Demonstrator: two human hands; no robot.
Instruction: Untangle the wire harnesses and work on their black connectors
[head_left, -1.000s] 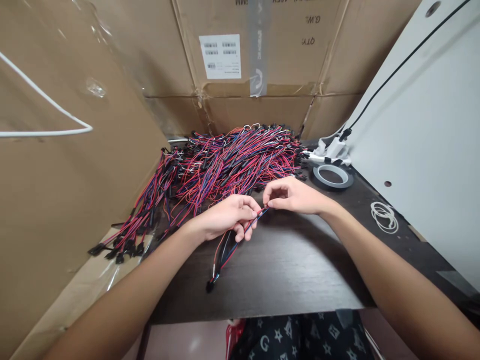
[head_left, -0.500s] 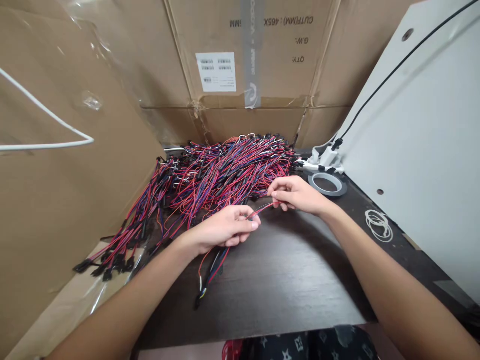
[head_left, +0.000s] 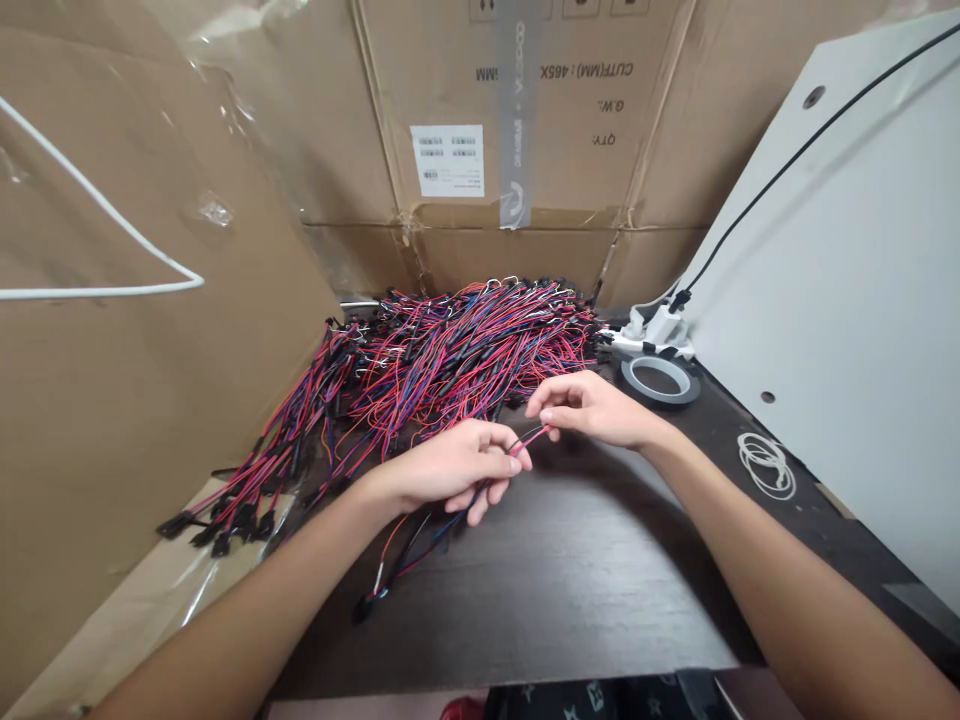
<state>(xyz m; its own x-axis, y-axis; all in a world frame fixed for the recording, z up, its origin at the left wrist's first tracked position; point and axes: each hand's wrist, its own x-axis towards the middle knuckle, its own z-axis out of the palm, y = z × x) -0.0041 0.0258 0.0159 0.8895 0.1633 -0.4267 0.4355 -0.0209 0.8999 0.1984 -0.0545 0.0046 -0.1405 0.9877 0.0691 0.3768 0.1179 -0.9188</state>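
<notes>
Between my two hands runs a wire harness (head_left: 531, 437) of thin red, black and blue wires. My left hand (head_left: 469, 465) is closed around its middle, thumb against the fingers. From under that palm the wires hang down and left to a black connector (head_left: 363, 608) over the dark tabletop. My right hand (head_left: 581, 408) pinches the other end with thumb and fingertips; the tip is hidden by the fingers. Just beyond both hands lies a large heap of similar wire harnesses (head_left: 465, 350), red, blue and black with black ends.
Cardboard (head_left: 442, 90) walls the back and left. To the right are a grey tape roll (head_left: 660, 382), a white power strip (head_left: 660, 335) with plugs, a coiled white cord (head_left: 766, 466) and a white panel (head_left: 840, 250). The dark table (head_left: 585, 580) ends in front of me.
Both hands remain on the harness and have come slightly closer together. Its hanging connector end has swung left. The camera view has tilted up a little.
</notes>
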